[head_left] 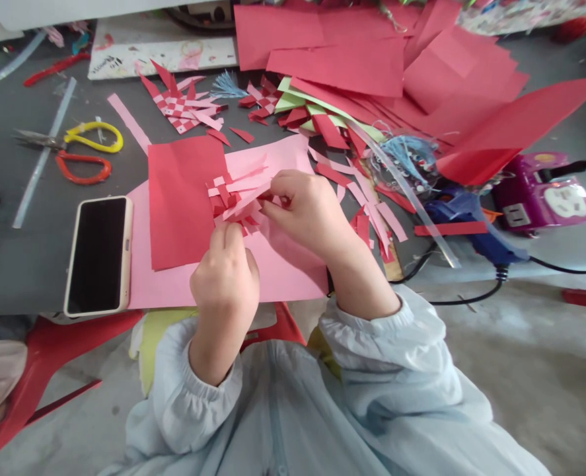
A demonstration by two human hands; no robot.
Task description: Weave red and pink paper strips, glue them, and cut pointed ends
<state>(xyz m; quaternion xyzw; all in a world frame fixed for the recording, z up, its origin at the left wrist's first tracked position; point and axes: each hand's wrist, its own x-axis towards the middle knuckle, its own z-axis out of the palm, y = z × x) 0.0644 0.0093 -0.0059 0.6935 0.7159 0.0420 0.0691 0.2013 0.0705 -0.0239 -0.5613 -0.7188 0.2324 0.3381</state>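
One woven paper piece (218, 190), red and pink, is sitting near the center of the frame, between the left hand (226, 268) and the right hand (305, 210). On the right hand, the thumb and forefinger are pinching a pink strip (246, 202) of that piece. On the left hand, the fingers are curling close together, their tips meeting the piece's lower edge; the thumb's tip is hiding, so I cannot tell whether it is pinching too. Beneath the piece, a red sheet (183, 218) is partly covering a larger pink sheet (293, 283). A phone (98, 258) is lying at the left, just beside the red sheet, and scissors (85, 158) are lying above it with their handles spreading apart. Another woven piece (178, 111) is resting in the upper left, near a blue tassel (227, 86). Red paper (345, 69) is piling up across the upper right, loose strips (376, 215) are scattering right of center, and a glue gun (485, 235) is lying farther right, beside a purple box (545, 195).
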